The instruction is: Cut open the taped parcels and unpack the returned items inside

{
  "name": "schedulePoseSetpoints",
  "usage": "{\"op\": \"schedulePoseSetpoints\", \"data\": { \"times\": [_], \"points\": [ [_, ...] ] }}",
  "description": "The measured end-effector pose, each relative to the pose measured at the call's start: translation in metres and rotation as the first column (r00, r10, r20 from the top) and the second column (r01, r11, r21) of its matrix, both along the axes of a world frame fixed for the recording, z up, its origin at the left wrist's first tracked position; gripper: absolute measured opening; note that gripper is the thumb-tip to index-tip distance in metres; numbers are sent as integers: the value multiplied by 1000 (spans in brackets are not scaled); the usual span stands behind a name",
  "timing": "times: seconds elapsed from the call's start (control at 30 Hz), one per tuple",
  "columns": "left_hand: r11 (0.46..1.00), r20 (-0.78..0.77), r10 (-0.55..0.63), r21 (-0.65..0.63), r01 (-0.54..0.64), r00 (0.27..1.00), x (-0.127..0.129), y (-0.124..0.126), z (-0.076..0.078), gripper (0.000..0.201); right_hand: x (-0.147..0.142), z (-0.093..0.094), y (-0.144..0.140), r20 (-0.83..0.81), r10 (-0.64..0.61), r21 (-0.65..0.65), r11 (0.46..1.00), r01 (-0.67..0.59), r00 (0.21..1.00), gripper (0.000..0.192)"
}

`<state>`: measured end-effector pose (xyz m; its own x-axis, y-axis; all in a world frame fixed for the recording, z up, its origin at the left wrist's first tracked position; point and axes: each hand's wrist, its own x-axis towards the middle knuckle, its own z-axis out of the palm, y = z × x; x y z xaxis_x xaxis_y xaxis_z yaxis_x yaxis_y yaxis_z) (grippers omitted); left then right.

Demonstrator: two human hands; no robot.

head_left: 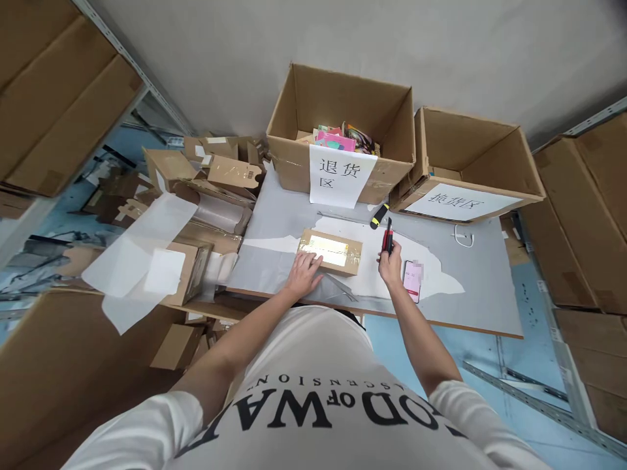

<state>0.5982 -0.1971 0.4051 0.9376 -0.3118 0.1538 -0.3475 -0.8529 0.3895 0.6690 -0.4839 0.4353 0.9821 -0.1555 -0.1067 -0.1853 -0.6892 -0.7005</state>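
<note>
A small taped cardboard parcel (330, 251) with a shiny label lies on the grey table (484, 287). My left hand (304, 273) rests flat against the parcel's near left corner, fingers spread. My right hand (390, 261) is closed around a red and black utility knife (388, 236), held upright just to the right of the parcel and apart from it. A phone (412, 279) lies on the table beside my right wrist.
Two open cartons with paper signs stand at the table's back: one (343, 124) holding colourful packets, one (470, 163) to its right. A yellow and black marker (379, 216) lies between them. Flattened boxes and plastic film (147, 248) pile up on the left. Shelved cartons flank both sides.
</note>
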Motion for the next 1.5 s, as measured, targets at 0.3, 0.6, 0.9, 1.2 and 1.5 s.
{"op": "schedulePoseSetpoints", "data": {
  "times": [0.3,0.6,0.9,1.2,1.5],
  "points": [
    [1000,-55,-7,-6,7,998,-13,2,-9,62,33,70,98,-188,808,-233,516,-824,559,56],
    [1000,-67,-6,-13,5,998,-11,1,-8,63,36,67,119,-291,854,-383,309,-871,431,63],
    [998,-46,-25,64,28,999,-8,2,-6,63,34,88,130,-498,802,-519,28,-854,330,58],
    [996,-66,-38,83,44,997,-9,3,-7,62,28,95,136,-545,766,-536,-6,-845,340,56],
    [992,-91,-45,116,55,995,-8,5,-6,65,28,100,127,-566,750,-524,-6,-852,342,53]
  ]
}}
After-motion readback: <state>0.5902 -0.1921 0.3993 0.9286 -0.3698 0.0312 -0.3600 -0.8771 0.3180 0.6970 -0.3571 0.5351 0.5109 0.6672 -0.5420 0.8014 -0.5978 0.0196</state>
